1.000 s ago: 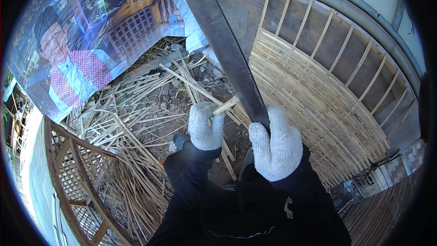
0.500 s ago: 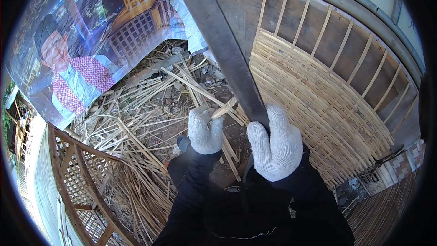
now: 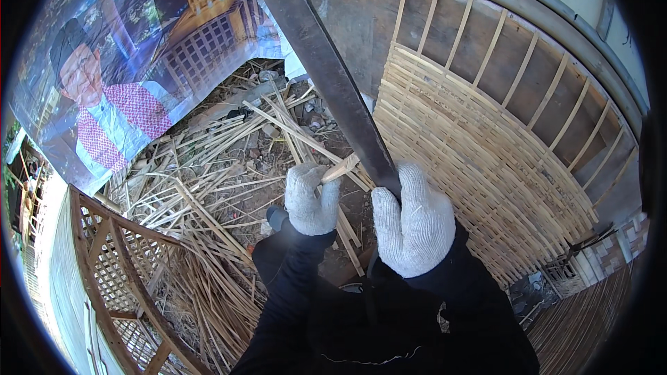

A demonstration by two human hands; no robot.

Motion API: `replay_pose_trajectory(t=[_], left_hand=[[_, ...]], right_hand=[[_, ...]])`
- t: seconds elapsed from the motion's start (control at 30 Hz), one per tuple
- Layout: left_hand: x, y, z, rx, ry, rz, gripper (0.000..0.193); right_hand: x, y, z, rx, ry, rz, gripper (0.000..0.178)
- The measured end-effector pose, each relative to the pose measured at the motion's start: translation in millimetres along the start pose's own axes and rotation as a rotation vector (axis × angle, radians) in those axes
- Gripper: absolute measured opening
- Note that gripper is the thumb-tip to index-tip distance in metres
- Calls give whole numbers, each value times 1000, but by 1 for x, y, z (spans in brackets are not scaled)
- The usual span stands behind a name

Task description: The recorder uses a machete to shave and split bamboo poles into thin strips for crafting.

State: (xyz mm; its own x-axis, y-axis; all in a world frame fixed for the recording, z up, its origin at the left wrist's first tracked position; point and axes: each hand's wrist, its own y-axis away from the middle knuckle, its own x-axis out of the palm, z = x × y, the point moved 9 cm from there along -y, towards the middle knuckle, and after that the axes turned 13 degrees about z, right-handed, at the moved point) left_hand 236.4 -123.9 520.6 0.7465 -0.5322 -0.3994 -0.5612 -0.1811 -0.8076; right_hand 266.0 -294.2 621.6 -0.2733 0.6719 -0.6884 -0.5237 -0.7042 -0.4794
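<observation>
My right hand point(image 3: 413, 226), in a white knitted glove, is closed around the lower end of a long dark machete point(image 3: 326, 73). The blade rises from between thumb and fingers toward the upper left; the handle is hidden in the glove. To its left, my left hand point(image 3: 310, 200), gloved the same way, grips a short pale bamboo piece point(image 3: 340, 168) with a slanted, cut-looking end. The piece's right end lies close beside the blade's lower part; whether they touch I cannot tell.
Loose bamboo strips point(image 3: 208, 198) and debris cover the ground. A partly woven bamboo panel point(image 3: 479, 160) leans at right against a brown board point(image 3: 354, 10). A printed banner point(image 3: 160, 48) hangs at upper left, and a curved wooden lattice frame point(image 3: 132, 264) stands at lower left.
The machete and my right hand have shifted slightly left, the blade's upper part most. My left hand keeps its hold on the bamboo piece, almost unmoved.
</observation>
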Motion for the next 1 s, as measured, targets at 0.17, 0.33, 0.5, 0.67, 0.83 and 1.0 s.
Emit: replay_pose_trajectory(t=[0.17, 0.33, 0.5, 0.67, 0.83, 1.0], left_hand=[[23, 23, 53, -274, 29, 165, 33], [39, 32, 110, -501, 118, 313, 28], [-2, -26, 92, -334, 56, 191, 24], [-18, -42, 109, -377, -46, 160, 27], [-13, -17, 151, -499, -91, 206, 28], [-30, -52, 143, -432, -131, 202, 28]], right_hand=[[1, -6, -4, 50, 8, 61, 29], [-4, -34, -1, 110, 119, 85, 30], [-45, -75, 38, -200, 133, -152, 29], [-25, -139, 42, -290, 294, -81, 31], [31, -169, 40, -292, 645, 89, 34], [28, -172, 68, -656, 1535, 63, 24]])
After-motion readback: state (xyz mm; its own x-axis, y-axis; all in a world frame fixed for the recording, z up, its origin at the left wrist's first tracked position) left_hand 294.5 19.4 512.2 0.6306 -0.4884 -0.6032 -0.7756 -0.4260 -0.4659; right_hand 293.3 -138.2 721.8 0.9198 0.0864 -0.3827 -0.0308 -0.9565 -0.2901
